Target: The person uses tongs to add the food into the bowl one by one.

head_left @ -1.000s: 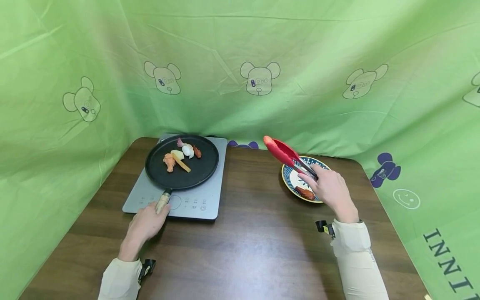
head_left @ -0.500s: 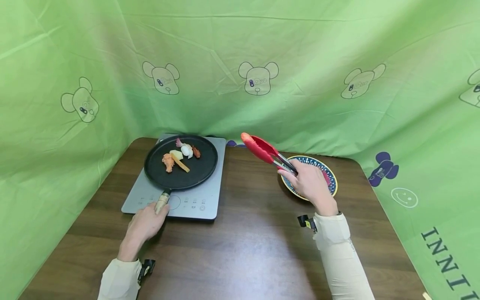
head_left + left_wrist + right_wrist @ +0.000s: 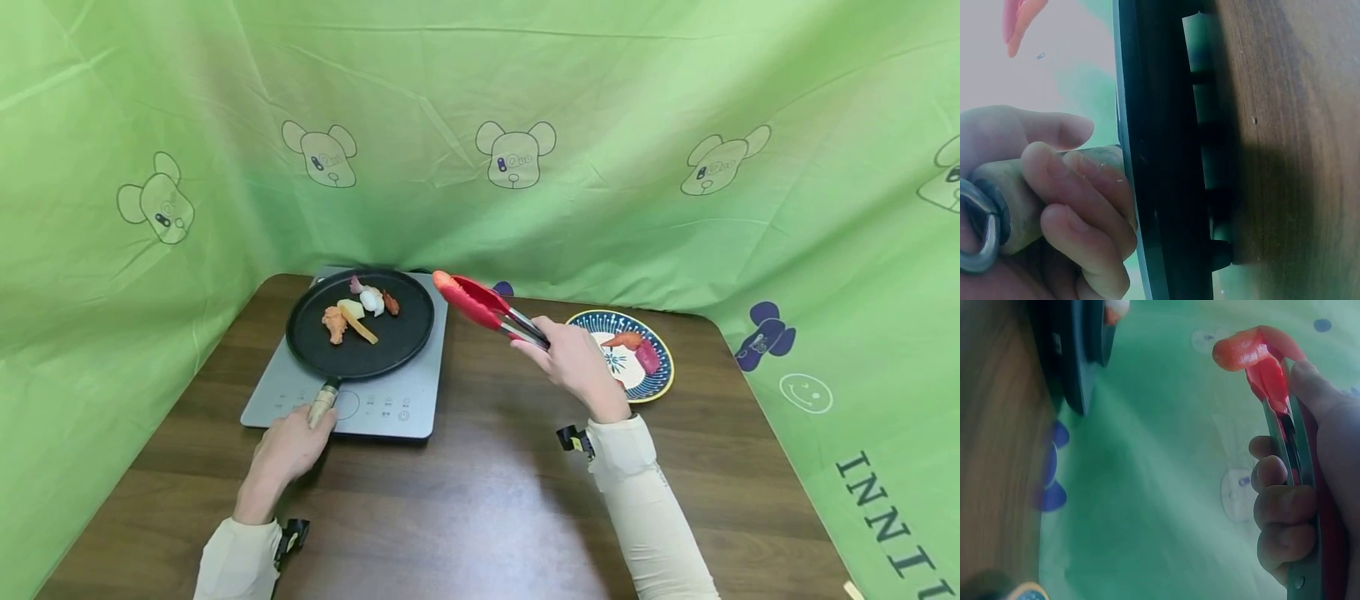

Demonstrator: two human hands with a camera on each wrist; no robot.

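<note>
My left hand [image 3: 288,446] grips the wooden handle [image 3: 323,404] of a round black frying pan [image 3: 397,346], which sits on a silver induction cooktop [image 3: 412,392]. In the pan lie a fried chicken piece [image 3: 335,327], a fry-like stick [image 3: 360,326], a pale yellow slice [image 3: 351,308], a white and pink shrimp-like piece [image 3: 371,301] and a reddish-brown piece [image 3: 391,302]. My right hand [image 3: 581,367] holds red-tipped metal tongs [image 3: 483,304] in the air, right of the pan. An orange-red sausage-like piece [image 3: 1235,354] is pinched in their tips.
A blue-patterned plate [image 3: 666,385] stands at the right of the brown wooden table [image 3: 487,492]. On it lie an orange carrot-like piece [image 3: 621,340] and a dark pink piece [image 3: 647,358]; my right hand partly covers it. A green curtain [image 3: 420,225] encloses the table.
My right hand has carried the tongs and the orange-red piece leftward from over the plate towards the pan. More of the plate's food shows. My left hand stays on the pan handle.
</note>
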